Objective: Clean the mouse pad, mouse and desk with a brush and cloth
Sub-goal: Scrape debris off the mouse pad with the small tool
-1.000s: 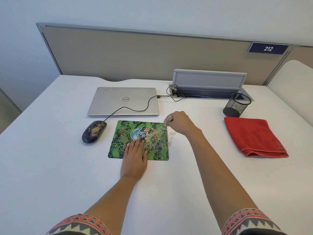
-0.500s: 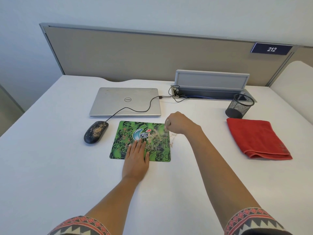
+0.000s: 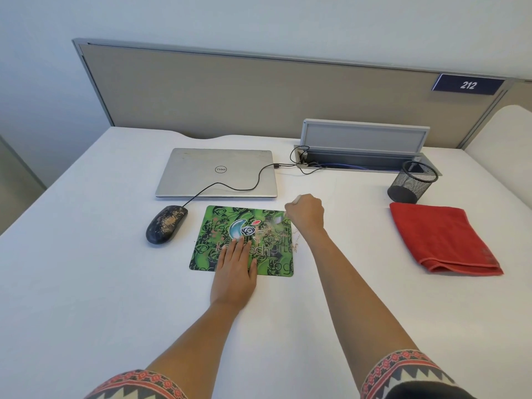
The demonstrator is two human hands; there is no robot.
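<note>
A green patterned mouse pad [image 3: 213, 243] lies on the white desk [image 3: 86, 283], with brown crumbs scattered over its right half. My left hand [image 3: 234, 269] presses flat on the pad's near edge, fingers straight. My right hand [image 3: 306, 214] grips a small pale brush [image 3: 278, 220] at the pad's far right corner; the blurred bristles touch the pad and the handle end pokes out above my fist. A black wired mouse [image 3: 166, 224], dusted with crumbs, sits left of the pad. A folded red cloth [image 3: 440, 237] lies at the right.
A shut silver laptop [image 3: 218, 171] lies behind the pad, and the mouse cable [image 3: 230, 187] runs across it to an open cable tray [image 3: 362, 165]. A black mesh pen cup [image 3: 411, 182] stands behind the cloth. A few crumbs [image 3: 296, 243] lie on the desk beside the pad.
My right hand with the brush has shifted slightly along the pad's right corner in small strokes. My left hand stays pressed on the pad.
</note>
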